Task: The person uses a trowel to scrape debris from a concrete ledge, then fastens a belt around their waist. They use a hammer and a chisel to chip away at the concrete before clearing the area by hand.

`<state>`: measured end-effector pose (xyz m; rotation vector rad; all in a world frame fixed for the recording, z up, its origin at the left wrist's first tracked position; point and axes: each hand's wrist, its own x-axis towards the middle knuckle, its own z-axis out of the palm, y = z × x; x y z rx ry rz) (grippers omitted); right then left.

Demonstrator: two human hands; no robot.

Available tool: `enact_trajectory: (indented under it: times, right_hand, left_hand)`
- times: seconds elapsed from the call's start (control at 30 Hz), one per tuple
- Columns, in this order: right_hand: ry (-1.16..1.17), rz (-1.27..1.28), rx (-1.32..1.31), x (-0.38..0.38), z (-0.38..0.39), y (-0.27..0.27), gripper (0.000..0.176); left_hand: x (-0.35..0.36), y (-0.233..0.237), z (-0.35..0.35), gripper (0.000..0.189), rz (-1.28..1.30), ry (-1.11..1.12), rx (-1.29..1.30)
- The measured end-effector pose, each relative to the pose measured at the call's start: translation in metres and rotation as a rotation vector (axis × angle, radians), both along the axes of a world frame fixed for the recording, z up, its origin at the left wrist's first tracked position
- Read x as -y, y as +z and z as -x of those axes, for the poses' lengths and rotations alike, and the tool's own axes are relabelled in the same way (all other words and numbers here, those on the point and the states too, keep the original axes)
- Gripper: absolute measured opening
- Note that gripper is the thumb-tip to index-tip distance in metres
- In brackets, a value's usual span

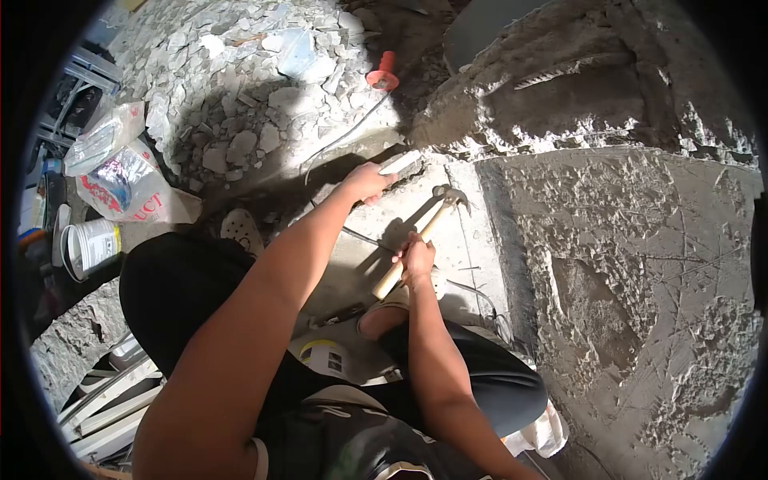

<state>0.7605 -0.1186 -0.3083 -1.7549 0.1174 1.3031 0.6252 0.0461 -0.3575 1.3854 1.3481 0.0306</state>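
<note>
My right hand [418,258] is wrapped round the wooden handle of a claw hammer [433,222]. The hammer's metal head points up and away, over the sunlit pale floor [470,240]. My left hand [366,183] reaches farther out, its fingers closed at the near end of a pale, narrow piece [401,163]. That piece lies along the foot of the rough wall, and my fingers partly hide it.
Broken rubble [264,104] is heaped ahead. A red hand-guard piece [383,74] stands by it, near a thin cable. Chipped wall plaster [608,240] rises on the right. To the left are a plastic bag [128,180] and a white bucket [92,246]. A tub [323,356] stands between my legs.
</note>
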Motion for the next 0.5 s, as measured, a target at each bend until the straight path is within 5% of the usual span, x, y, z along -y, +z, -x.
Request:
enact_trajectory:
  times: [0.03, 0.1, 0.2, 0.3, 0.5]
  right_hand:
    - [-0.003, -0.002, 0.007, 0.002, -0.004, -0.002, 0.013]
    - [0.021, -0.037, -0.074, 0.009, -0.013, -0.008, 0.013]
    - [0.049, -0.022, -0.066, 0.013, -0.021, -0.007, 0.014]
    - [0.078, -0.014, -0.037, 0.012, -0.017, -0.008, 0.013]
    - [0.15, -0.052, 0.152, 0.01, -0.001, 0.0, 0.018]
  left_hand:
    - [-0.001, 0.002, 0.0, 0.049, 0.372, 0.165, 0.204]
    - [0.004, 0.003, 0.0, 0.053, 0.405, 0.193, 0.272]
    - [0.017, 0.008, -0.002, 0.056, 0.147, 0.11, -0.003]
    - [0.025, -0.05, -0.002, 0.061, -0.177, -0.068, -0.096]
    - [0.024, -0.004, -0.008, 0.068, -0.069, -0.196, -0.248]
